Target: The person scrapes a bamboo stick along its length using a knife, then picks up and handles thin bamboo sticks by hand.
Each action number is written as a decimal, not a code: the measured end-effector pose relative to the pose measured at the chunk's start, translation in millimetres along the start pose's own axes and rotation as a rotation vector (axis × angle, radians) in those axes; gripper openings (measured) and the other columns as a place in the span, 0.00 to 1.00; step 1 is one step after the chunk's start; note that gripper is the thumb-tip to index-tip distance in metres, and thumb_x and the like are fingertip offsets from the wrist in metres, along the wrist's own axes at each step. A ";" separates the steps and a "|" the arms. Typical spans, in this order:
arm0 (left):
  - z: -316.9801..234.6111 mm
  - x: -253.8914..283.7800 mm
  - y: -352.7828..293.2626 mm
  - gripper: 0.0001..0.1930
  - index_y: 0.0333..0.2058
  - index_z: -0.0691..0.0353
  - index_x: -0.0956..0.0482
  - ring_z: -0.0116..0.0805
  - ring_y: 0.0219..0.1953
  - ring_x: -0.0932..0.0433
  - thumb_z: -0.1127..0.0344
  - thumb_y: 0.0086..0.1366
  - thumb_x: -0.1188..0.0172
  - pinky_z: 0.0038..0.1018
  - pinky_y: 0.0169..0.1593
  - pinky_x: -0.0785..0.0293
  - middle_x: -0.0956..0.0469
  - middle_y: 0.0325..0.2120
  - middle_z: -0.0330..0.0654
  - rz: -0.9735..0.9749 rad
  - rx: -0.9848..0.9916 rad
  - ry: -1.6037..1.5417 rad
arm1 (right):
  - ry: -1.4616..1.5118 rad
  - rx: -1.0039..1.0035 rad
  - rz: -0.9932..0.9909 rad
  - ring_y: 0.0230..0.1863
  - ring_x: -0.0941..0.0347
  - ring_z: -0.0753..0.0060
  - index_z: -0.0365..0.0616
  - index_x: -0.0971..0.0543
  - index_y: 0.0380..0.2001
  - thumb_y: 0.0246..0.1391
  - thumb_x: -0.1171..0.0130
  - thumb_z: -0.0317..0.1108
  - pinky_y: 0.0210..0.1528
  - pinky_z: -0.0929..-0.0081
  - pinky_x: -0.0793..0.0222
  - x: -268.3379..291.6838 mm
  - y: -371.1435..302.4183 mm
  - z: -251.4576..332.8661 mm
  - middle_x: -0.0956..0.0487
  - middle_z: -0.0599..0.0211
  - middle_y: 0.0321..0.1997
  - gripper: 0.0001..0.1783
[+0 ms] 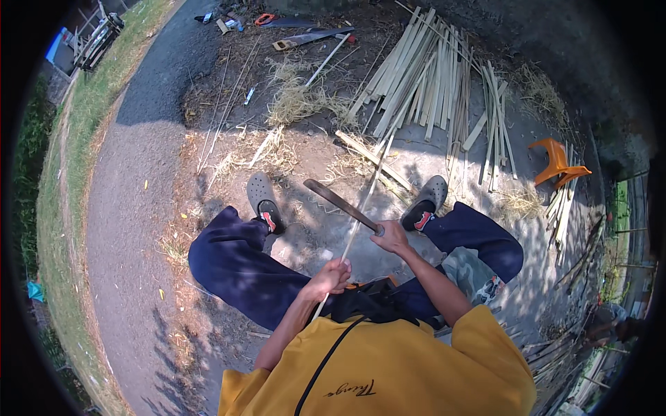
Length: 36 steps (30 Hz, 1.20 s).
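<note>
A long, thin bamboo strip [352, 236] slants up from my lap, out between my spread legs. My left hand [331, 277] is closed around it near its lower end. In my right hand [390, 237] is the handle of a machete [340, 201], its dark, worn blade pointing up and to the left. The blade crosses the strip, just beyond the left hand; whether its edge touches the strip I cannot tell. A thicker split bamboo piece [374, 159] lies on the ground past my feet.
Many split bamboo slats [423, 76] are heaped at the far right, near an orange plastic stool [557, 163]. Curly shavings [295, 97] litter the ground. Two handsaws, one with a wooden handle [284, 44] and one with an orange handle [264, 19], lie far off. A paved path [149, 159] runs along the left.
</note>
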<state>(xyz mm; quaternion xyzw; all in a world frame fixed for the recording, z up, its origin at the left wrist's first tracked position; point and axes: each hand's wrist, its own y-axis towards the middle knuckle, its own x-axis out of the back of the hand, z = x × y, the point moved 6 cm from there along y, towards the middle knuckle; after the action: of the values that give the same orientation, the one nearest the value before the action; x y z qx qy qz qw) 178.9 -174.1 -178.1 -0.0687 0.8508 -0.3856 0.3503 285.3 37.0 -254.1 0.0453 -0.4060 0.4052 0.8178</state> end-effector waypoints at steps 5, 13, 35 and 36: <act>4.2 8.0 -64.6 0.13 0.34 0.54 0.34 0.16 0.12 0.52 0.57 0.79 0.56 0.19 0.14 0.55 0.46 0.15 0.25 -0.002 0.011 0.138 | -0.032 -0.498 -0.088 0.44 0.19 0.44 0.42 0.15 0.36 0.42 0.35 0.50 0.48 0.54 0.25 34.0 42.4 -97.3 0.15 0.48 0.39 0.24; -135.8 37.6 -179.9 0.15 0.38 0.68 0.28 0.49 0.29 0.23 0.58 0.76 0.51 0.40 0.36 0.30 0.24 0.24 0.50 -0.542 -0.501 1.115 | 0.021 -0.604 -0.382 0.44 0.18 0.45 0.43 0.13 0.35 0.45 0.37 0.56 0.49 0.54 0.24 45.1 42.5 -115.7 0.15 0.48 0.38 0.26; -301.2 214.4 -28.7 0.16 0.39 0.62 0.26 0.61 0.34 0.23 0.57 0.76 0.57 0.51 0.40 0.29 0.24 0.26 0.58 -0.575 -0.646 1.570 | -0.284 -0.425 -0.082 0.46 0.20 0.40 0.41 0.18 0.42 0.44 0.32 0.48 0.51 0.49 0.25 -34.9 50.0 -88.7 0.16 0.44 0.39 0.25; -288.1 237.5 -9.2 0.16 0.39 0.61 0.27 0.62 0.35 0.23 0.56 0.76 0.57 0.51 0.40 0.30 0.24 0.26 0.58 -0.598 -0.634 1.564 | -0.287 -0.450 -0.049 0.45 0.20 0.40 0.41 0.19 0.42 0.44 0.31 0.47 0.50 0.49 0.25 -41.4 48.8 -87.7 0.17 0.43 0.39 0.26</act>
<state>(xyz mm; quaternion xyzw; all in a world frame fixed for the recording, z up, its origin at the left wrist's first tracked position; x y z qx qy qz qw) -186.5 -97.2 -169.0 -0.0985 0.8595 -0.1442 -0.4804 292.0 79.0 -354.0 -0.0708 -0.5964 0.2742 0.7510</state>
